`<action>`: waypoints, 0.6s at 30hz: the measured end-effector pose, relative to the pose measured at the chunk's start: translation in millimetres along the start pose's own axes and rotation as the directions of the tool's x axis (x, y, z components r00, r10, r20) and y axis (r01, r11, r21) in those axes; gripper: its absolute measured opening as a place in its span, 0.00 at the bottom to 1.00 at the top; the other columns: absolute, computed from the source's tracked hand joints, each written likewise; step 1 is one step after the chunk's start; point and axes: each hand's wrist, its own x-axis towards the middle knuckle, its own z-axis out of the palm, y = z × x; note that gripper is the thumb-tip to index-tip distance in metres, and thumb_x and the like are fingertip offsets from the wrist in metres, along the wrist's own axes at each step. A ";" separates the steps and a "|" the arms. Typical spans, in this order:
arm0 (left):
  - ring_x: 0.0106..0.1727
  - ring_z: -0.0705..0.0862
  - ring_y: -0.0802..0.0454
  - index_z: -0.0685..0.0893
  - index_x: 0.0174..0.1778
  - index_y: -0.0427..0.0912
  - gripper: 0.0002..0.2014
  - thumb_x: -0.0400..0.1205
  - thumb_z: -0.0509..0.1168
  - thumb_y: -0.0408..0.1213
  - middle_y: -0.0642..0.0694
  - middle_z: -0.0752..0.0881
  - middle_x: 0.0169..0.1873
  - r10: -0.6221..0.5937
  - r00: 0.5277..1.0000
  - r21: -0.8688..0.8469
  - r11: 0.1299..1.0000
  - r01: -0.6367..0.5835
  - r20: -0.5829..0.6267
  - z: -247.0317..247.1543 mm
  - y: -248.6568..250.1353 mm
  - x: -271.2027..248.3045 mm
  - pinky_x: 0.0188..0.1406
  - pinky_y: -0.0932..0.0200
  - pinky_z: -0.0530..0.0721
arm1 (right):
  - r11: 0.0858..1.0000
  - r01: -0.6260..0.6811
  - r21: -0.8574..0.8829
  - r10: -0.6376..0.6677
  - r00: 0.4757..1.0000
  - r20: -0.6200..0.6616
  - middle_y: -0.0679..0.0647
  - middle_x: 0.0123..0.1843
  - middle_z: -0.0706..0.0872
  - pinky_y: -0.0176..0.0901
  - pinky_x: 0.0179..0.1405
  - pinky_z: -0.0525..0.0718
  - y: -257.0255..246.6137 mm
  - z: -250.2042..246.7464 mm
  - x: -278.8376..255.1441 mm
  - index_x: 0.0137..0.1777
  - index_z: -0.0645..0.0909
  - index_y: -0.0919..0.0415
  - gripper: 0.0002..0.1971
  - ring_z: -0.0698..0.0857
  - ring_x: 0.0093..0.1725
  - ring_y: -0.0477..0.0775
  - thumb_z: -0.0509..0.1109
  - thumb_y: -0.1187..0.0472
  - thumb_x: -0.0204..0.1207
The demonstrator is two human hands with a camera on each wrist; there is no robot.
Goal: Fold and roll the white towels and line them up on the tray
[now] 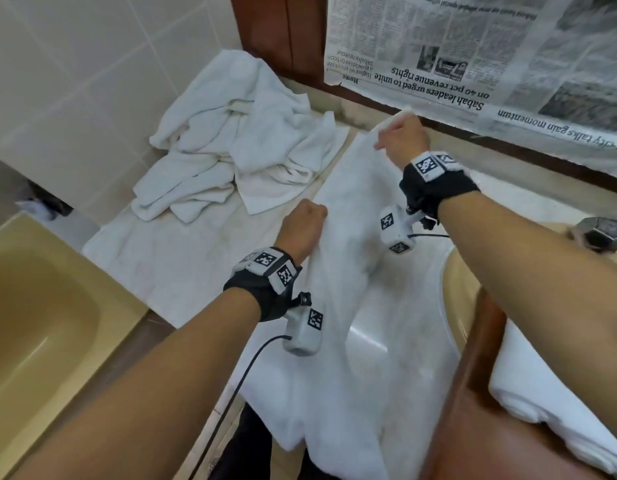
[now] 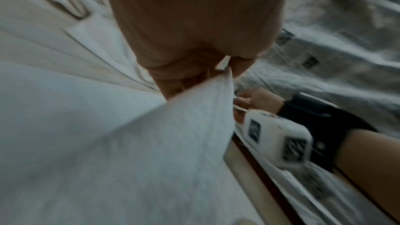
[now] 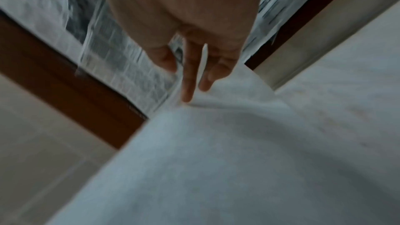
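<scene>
Two corners of the white towel [image 1: 352,271], spread right of the crumpled pile [image 1: 237,140], are pinched in our left hand [image 1: 305,225] and right hand [image 1: 400,142]; we should keep edges taut and matched.

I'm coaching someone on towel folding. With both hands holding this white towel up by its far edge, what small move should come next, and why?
Probably lower it flat. The left hand and right hand each grip a corner of the white terry towel, which sags over the pale marble counter and off its near edge, unfolded. Laid smooth, it can be folded.
</scene>
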 end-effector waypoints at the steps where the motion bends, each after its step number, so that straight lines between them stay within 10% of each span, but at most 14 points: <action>1: 0.48 0.79 0.41 0.72 0.39 0.43 0.08 0.82 0.56 0.42 0.43 0.81 0.42 -0.036 0.998 0.095 0.995 0.041 -0.048 -8.7 -12.9 7.5 0.43 0.53 0.73 | 0.996 0.031 -0.085 -0.026 0.998 0.057 0.57 0.56 0.82 0.41 0.46 0.75 3.5 16.5 -10.0 0.60 0.77 0.61 0.14 0.82 0.53 0.58 0.66 0.55 0.78; 6: 0.49 0.81 0.41 0.76 0.53 0.37 0.11 0.86 0.58 0.43 0.37 0.82 0.51 -0.108 0.993 0.341 0.933 0.115 -0.041 -36.1 -70.5 23.6 0.43 0.56 0.74 | 0.846 0.202 -0.494 -0.017 0.935 0.354 0.60 0.75 0.73 0.46 0.70 0.66 52.3 68.5 -40.6 0.71 0.73 0.64 0.22 0.71 0.74 0.62 0.64 0.54 0.81; 12: 0.43 0.85 0.40 0.76 0.30 0.43 0.18 0.82 0.62 0.49 0.41 0.86 0.34 -0.120 0.991 0.415 0.906 0.084 0.063 -46.6 -78.0 42.0 0.51 0.51 0.85 | 0.904 0.176 -0.389 -0.049 0.948 0.315 0.58 0.75 0.75 0.41 0.72 0.62 60.4 55.5 -42.9 0.68 0.79 0.65 0.18 0.71 0.75 0.59 0.67 0.60 0.81; 18: 0.40 0.78 0.45 0.73 0.27 0.37 0.25 0.84 0.60 0.52 0.45 0.76 0.28 -0.057 0.981 0.512 0.858 -0.047 0.185 -30.6 -30.0 86.0 0.40 0.57 0.71 | 0.951 -0.031 -0.307 0.063 0.993 0.095 0.57 0.67 0.82 0.40 0.62 0.72 52.8 29.2 -2.8 0.60 0.83 0.61 0.13 0.80 0.65 0.57 0.69 0.58 0.78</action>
